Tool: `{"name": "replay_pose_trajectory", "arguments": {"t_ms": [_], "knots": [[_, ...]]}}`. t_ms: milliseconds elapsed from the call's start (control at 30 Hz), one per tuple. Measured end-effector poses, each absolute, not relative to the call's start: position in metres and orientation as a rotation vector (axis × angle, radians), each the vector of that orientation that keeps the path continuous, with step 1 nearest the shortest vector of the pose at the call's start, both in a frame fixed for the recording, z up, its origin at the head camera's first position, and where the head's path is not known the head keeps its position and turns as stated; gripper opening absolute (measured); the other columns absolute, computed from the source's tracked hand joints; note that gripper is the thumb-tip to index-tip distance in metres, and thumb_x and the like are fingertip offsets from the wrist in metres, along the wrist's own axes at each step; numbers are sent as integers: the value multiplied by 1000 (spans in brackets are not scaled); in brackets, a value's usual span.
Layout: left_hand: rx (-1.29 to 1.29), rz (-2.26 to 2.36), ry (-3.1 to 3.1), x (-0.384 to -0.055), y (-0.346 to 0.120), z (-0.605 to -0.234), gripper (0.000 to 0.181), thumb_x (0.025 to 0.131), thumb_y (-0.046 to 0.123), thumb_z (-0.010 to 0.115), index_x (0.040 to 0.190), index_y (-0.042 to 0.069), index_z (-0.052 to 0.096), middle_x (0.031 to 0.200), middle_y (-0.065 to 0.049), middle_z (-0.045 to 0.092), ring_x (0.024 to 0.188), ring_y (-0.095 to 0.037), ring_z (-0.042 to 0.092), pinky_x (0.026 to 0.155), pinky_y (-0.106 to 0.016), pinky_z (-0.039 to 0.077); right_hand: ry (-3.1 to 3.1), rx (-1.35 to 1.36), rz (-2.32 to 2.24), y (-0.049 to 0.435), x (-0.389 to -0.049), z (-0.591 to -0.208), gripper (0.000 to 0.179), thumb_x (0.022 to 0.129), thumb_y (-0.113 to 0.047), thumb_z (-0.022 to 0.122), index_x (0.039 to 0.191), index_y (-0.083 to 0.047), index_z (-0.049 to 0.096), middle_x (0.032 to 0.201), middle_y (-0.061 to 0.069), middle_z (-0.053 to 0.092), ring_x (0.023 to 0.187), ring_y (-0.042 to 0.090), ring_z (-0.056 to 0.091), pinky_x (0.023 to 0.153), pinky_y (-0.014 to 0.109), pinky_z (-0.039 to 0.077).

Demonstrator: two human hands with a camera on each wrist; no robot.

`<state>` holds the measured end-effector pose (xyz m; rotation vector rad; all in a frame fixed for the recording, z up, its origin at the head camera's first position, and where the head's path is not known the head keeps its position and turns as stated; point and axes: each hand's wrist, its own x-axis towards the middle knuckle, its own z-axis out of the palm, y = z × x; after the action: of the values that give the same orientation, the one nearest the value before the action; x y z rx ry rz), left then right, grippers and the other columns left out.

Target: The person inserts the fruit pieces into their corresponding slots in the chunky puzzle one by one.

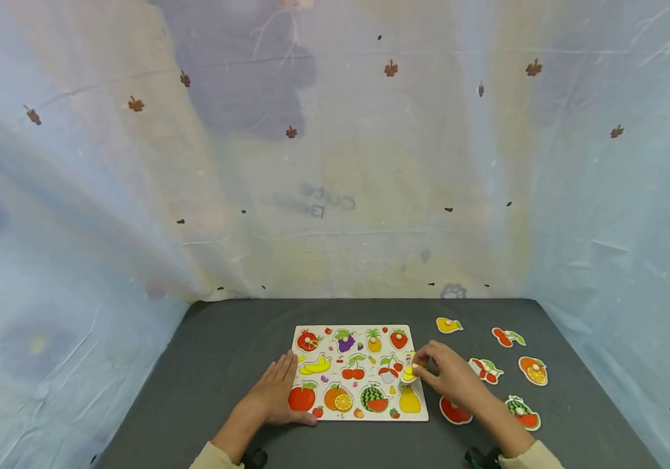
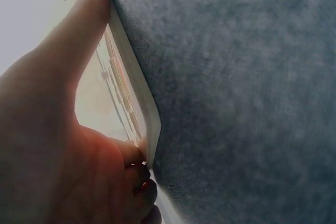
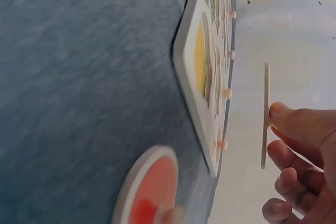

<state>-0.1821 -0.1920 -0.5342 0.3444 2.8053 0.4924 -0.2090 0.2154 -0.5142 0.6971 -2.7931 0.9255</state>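
Observation:
A white fruit puzzle board (image 1: 335,415) lies on the dark table, with small pegs on its top-row pieces. My left hand (image 1: 279,394) rests along its left side, fingers extended and the thumb (image 2: 86,22) at the near edge. Thumb and fingers of my right hand (image 1: 443,371) pinch a yellow fruit puzzle piece (image 1: 408,374) over the board's right side. That piece (image 3: 265,116) shows edge-on and raised in the right wrist view, so its picture is hidden there. Below it on the board is the pear picture (image 1: 409,400). An apple piece (image 1: 454,412) lies by the right forearm.
On the right of the table lie more loose pieces: a pear (image 1: 448,325), cherries (image 1: 505,337), a red fruit with green leaves (image 1: 485,371), an orange (image 1: 533,371) and a watermelon (image 1: 523,413). Patterned cloth (image 1: 358,195) hangs behind and at both sides.

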Motion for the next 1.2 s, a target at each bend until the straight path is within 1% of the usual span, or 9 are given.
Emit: {"name": "replay_pose_trajectory", "arguments": {"t_ms": [133,267,433,533,633,700,867,1000,1200], "knots": [[372,545,2807,-184,-195,-541,151,67,85,83,168,-5,17,177,-24,16,163,-42,16,134,-55,9,-2799,727,886,205,-213,-512,14,96,-22,84,98,-25,70,90,-13,54,76,18,54,65,23,43],[390,534,2824,-189,-197,-551,153,65,89,80,168,-5,19,177,-23,16,163,-40,17,133,-58,12,-2794,762,865,196,-217,-507,16,95,-24,85,97,-25,69,89,-11,55,79,22,56,66,24,45],[375,457,2831,-189,-193,-544,147,67,82,85,167,-5,23,177,-22,19,163,-39,20,133,-56,17,-2792,804,850,183,-222,-500,17,95,-24,85,97,-23,68,89,-10,55,81,17,56,70,25,47],[354,443,2814,-184,-190,-533,144,69,77,88,167,-6,23,176,-23,19,163,-39,20,134,-55,15,-2781,831,860,176,-226,-499,18,95,-23,85,96,-23,67,89,-10,55,82,15,55,71,26,47],[357,455,2794,-184,-190,-532,147,69,82,84,168,-6,19,177,-23,17,164,-40,18,134,-56,12,-2774,850,868,168,-229,-500,18,95,-25,85,96,-24,67,88,-10,56,81,13,55,70,26,46],[350,469,2790,-184,-190,-531,148,68,82,85,168,-6,19,177,-23,17,164,-40,17,134,-57,11,-2773,856,869,163,-232,-501,18,95,-26,85,96,-25,67,88,-11,56,81,11,54,70,26,46],[333,431,2806,-183,-189,-531,144,68,78,88,167,-5,23,177,-22,20,163,-40,20,134,-56,14,-2776,867,870,148,-236,-503,18,96,-29,84,96,-26,66,87,-12,55,79,9,53,70,26,47],[340,369,2815,-182,-187,-531,141,70,76,87,168,-4,24,177,-22,20,163,-40,21,133,-56,17,-2774,878,859,135,-238,-504,18,97,-29,84,95,-26,66,86,-13,54,78,6,52,69,26,47],[327,325,2822,-184,-188,-531,141,71,79,85,168,-4,24,177,-21,20,163,-39,21,133,-55,17,-2747,910,850,114,-239,-506,19,96,-29,85,94,-25,67,86,-13,55,76,5,51,67,24,48]]}}
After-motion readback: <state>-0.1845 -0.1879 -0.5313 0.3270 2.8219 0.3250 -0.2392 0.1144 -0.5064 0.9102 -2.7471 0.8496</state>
